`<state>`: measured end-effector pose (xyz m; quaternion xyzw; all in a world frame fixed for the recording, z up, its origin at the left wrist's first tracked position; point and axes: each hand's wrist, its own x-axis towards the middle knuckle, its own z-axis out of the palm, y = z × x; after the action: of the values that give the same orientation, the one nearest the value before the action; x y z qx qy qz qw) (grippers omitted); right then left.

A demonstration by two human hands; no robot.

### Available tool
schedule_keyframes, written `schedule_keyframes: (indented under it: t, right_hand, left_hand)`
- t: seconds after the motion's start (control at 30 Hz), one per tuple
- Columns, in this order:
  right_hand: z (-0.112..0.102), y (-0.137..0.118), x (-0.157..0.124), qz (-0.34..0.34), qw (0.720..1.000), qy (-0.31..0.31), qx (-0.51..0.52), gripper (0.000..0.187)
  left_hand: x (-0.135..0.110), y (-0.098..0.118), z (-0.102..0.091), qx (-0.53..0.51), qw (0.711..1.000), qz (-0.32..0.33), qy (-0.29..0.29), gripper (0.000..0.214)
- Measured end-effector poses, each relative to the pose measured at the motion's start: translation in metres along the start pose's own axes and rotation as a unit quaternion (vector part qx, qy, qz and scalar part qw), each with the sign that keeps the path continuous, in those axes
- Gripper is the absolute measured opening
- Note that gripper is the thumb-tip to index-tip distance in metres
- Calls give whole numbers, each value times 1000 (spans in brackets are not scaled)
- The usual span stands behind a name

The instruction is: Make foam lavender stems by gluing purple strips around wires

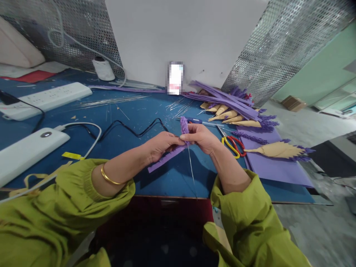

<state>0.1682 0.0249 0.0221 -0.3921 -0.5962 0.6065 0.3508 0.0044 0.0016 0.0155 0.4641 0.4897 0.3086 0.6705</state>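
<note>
Both hands meet over the front middle of the blue table. My right hand (202,136) pinches a purple paper lavender flower (184,126), whose frilled head points up. A thin wire stem (191,163) hangs down from it past the table edge. Closed on a purple paper strip (167,158), my left hand (164,145) holds it where it meets the flower. The strip's loose end slants down to the left. Fingers hide the exact spot where strip and wire join.
Red and yellow scissors (235,145) lie right of my hands, beside purple paper sheets (278,172). Wrapped lavender bunches (275,150) and purple strips (222,100) are behind. Loose wires (111,101), a black cable (133,131) and white power strips (50,98) occupy the left.
</note>
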Motion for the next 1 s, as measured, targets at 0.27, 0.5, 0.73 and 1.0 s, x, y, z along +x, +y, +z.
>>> schedule_keyframes:
  t: [0.27,0.5,0.73,1.0]
  right_hand:
    - [1,3,3,-2,998,38,-45,37]
    - [6,3,3,-17,998,44,-44,39]
    - [2,-1,4,14,996,-2,93,33]
    - [2,2,6,17,991,10,134,31]
  left_hand:
    - [1,-2,-1,18,1000,18,-9,15]
    - [0,-2,0,38,998,49,13,20]
    - [1,-1,-1,27,999,32,24,16]
    - [4,-4,-4,22,997,68,-4,19]
